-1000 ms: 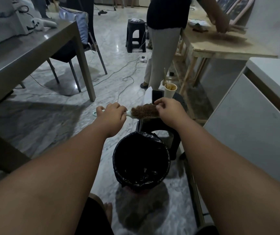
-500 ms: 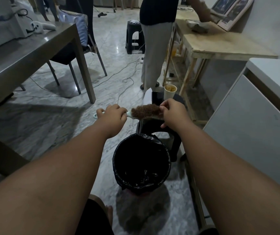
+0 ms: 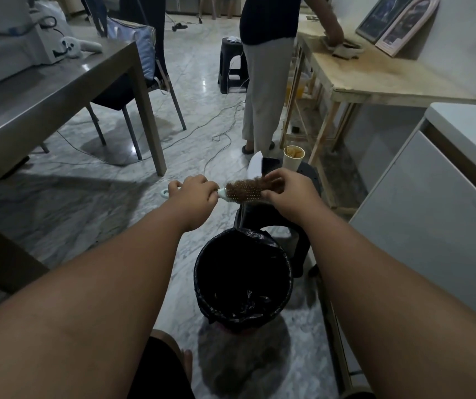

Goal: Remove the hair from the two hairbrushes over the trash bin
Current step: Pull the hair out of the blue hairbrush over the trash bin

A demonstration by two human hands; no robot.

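Note:
A pale-handled hairbrush [image 3: 242, 193] matted with brown hair is held level above the far rim of the trash bin [image 3: 202, 272], which is lined with a black bag. My left hand [image 3: 193, 194] grips the brush handle, whose ring end sticks out to the left. My right hand [image 3: 285, 191] pinches a tuft of the brown hair [image 3: 270, 184] at the brush head's right end. Only one hairbrush is in view.
A black stool [image 3: 306, 174] behind the bin carries a paper cup [image 3: 293, 160] and a dark phone. A grey table [image 3: 58, 90] stands left, a white cabinet [image 3: 432, 214] right. A person [image 3: 265, 82] stands at a wooden table [image 3: 375, 73] ahead. Cables lie on the marble floor.
My right hand's fingers have shifted up onto the right end of the brush and lifted a tuft of hair. The person ahead has stepped left.

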